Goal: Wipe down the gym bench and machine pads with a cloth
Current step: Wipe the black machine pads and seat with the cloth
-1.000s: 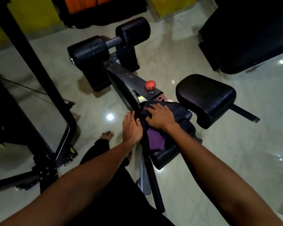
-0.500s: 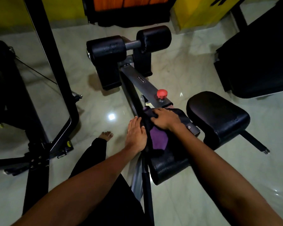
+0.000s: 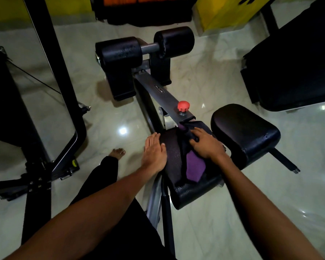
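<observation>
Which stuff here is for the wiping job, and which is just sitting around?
For the job: purple cloth, pad under it, right hand gripping it, left hand on pad.
Just around: red knob, black rack, yellow box.

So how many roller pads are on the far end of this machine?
2: the left roller pad and the right roller pad, one at each end of the grey crossbar beyond the red knob. None looks hidden.

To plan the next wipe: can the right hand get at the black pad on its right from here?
Probably yes. The right hand holds the cloth on the near pad; the black pad lies right beside it, with nothing between them.
</observation>
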Tool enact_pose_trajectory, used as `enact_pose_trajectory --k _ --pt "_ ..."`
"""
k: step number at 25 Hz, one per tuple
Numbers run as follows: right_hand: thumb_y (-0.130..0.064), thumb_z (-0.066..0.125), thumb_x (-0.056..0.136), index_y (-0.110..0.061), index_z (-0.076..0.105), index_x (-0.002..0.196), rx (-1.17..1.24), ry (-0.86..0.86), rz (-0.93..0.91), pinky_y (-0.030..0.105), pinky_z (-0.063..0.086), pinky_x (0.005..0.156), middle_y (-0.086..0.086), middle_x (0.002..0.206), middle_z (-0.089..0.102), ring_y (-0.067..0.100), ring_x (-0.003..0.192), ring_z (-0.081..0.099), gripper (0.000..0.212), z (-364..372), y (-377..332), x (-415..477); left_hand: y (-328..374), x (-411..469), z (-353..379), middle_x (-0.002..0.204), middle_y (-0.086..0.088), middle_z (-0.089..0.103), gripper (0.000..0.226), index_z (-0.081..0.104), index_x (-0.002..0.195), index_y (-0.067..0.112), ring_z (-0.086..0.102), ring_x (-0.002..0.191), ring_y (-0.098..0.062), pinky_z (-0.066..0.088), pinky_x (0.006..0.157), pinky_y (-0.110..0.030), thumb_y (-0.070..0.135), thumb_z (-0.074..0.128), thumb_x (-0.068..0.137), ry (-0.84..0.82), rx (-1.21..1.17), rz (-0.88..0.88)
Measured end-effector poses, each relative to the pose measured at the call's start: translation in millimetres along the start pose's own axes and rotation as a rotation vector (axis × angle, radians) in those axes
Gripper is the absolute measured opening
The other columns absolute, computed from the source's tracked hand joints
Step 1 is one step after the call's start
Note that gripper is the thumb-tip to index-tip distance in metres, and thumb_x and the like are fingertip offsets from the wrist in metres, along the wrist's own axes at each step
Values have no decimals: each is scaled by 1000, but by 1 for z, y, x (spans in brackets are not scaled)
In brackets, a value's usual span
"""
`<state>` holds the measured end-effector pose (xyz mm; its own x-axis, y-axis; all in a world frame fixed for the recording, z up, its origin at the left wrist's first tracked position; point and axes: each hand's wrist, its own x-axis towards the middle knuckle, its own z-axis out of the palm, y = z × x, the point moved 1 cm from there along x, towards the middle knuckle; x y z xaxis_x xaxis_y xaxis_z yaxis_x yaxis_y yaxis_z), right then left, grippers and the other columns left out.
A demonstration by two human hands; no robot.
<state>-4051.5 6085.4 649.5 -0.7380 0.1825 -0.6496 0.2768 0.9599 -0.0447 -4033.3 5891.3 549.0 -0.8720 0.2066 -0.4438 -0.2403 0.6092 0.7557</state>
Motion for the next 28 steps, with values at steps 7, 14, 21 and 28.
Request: enact_pose_trajectory --k 7,14,21,28 --pt "-40 45 97 -23 43 153 -40 45 -70 44 19 124 4 163 34 29 152 26 58 42 -76 -11 -27 12 -17 137 -13 50 40 46 141 7 44 127 -31 40 107 -44 18 44 103 -75 -34 148" --pt "-44 46 97 -26 40 154 -37 130 135 46 11 126 4 165 29 28 154 20 60 35 -51 -25 -54 20 -48 142 -4 48 40 46 146 20 44 131 -22 32 105 -29 28 37 108 -206 56 213" --pt "-47 47 96 -21 23 160 -76 69 67 51 6 126 8 169 17 33 156 10 74 67 -136 -36 -62 31 -60 141 -9 48 37 51 140 12 47 129 -26 38 107 -35 16 42 104 -187 56 164" --pt "-37 53 96 -16 28 158 -145 57 27 52 6 126 12 166 23 37 155 12 70 77 -153 -9 -62 62 -72 136 -12 53 34 56 134 8 52 124 -28 38 106 -34 15 40 105 -173 53 154"
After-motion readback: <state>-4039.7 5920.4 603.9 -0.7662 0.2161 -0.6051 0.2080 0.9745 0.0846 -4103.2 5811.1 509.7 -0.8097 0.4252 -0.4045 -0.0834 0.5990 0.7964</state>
